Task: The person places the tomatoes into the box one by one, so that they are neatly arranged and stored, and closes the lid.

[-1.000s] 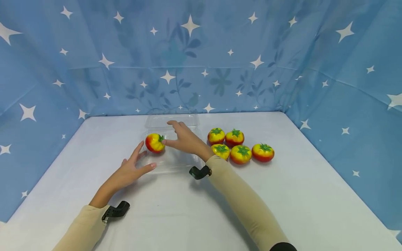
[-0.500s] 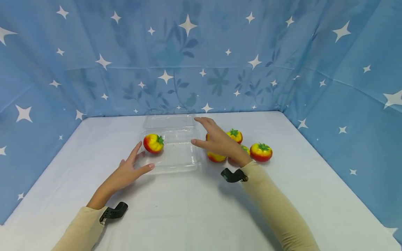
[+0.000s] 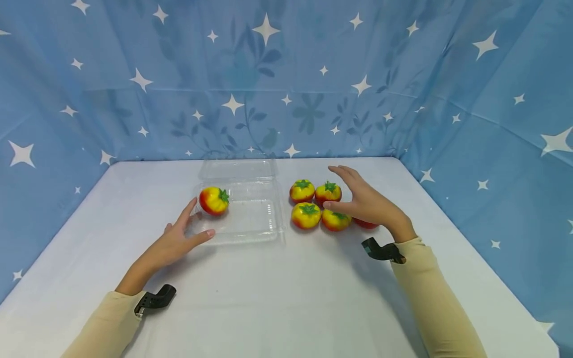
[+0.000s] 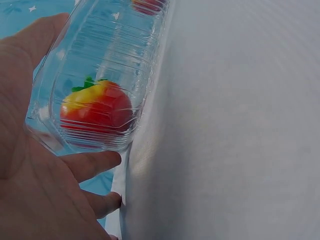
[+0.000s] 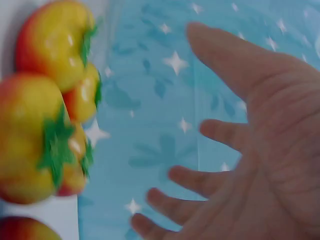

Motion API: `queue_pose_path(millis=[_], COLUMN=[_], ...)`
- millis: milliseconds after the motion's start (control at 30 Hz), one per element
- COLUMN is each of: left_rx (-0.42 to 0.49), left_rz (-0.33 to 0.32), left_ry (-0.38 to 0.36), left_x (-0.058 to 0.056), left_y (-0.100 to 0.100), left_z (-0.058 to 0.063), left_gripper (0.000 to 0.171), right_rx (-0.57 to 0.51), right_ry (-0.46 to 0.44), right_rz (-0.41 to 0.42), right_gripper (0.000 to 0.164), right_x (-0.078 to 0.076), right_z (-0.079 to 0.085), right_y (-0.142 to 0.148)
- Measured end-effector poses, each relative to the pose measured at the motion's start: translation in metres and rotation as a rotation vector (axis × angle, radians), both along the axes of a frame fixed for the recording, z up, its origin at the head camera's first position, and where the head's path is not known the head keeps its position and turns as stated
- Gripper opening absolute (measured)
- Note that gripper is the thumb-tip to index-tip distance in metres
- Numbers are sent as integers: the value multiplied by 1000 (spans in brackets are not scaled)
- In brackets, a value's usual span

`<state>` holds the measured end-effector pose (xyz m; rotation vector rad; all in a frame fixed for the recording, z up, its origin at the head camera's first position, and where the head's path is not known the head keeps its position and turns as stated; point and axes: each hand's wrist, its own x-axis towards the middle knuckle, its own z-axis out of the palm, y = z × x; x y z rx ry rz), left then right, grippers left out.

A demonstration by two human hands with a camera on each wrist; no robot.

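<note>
A clear plastic clamshell container (image 3: 250, 216) stands on the white table with its lid (image 3: 237, 169) folded back. One red-and-yellow toy tomato (image 3: 212, 200) with a green calyx lies tilted at its left end. My left hand (image 3: 172, 243) rests by the container's left front corner, fingers and thumb spread along the wall; light contact is hard to tell. To the right sit several more tomatoes (image 3: 306, 216) in a cluster. Above their right side hovers my right hand (image 3: 369, 201), holding nothing, thumb and fingers apart. It partly hides the rightmost tomato (image 3: 366, 224).
A blue star-patterned curtain (image 3: 309, 59) hangs behind the table and along both sides. The back edge of the white tabletop (image 3: 277, 293) runs just behind the container lid. Each wrist wears a black strap-on device (image 3: 156, 298).
My right hand has let go of the tomato in the container and moved right, over the cluster. The left hand stays by the container. The head view has shifted slightly.
</note>
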<state>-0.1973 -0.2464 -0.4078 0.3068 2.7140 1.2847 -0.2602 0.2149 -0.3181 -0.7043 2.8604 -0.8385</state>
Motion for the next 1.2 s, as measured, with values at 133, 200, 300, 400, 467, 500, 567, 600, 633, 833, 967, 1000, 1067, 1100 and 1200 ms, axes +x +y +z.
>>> queue_pose_path(millis=[133,200,300,400,467,500,567,600,633,833,967,1000,1067,1100,1200], left_rx=[0,1,-3,-5,-4,-3,0,1,1,8,6,8,9,11,10], left_rz=[-3,-6,-6,-6,-5,-6,-8,-6,-8,-11,-11,-11,-13,-14,-15], left_ry=[2,2,4,5,6,8,8,9,9,-2,3,3,-1,-2,-5], left_x=[0,-1,0,0,-1,-1,-3,-3,-4,-5,-4,-4,-3,-3,-3], left_y=[-2,-3,-5,-7,-8,-8,-7,-7,-7,-4,-3,-3,-3,-3,-2], left_z=[1,1,0,1,2,2,3,3,3,4,3,3,2,1,-1], left_gripper=[109,109,109,109,109,109,108,108,108,108,108,108,109,109,108], right_rx=[18,28,44,69,83,91,108,116,127,177,192,195,194,197,193], right_ry=[-44,-74,-127,-188,-230,-252,-284,-300,-314,-368,-375,-379,-387,-386,-376], right_rz=[-16,-16,-16,-27,-33,-39,-43,-45,-49,-79,-100,-100,-100,-98,-99], right_gripper=[96,95,94,91,88,87,84,84,83,81,78,77,75,74,73], right_x=[-4,-6,-8,-9,-10,-10,-13,-14,-15,-20,-22,-23,-24,-24,-23], right_z=[1,1,0,0,-1,-1,-2,-2,-3,-9,-15,-17,-20,-22,-23], right_y=[16,22,29,37,43,45,50,52,53,59,63,64,65,66,68])
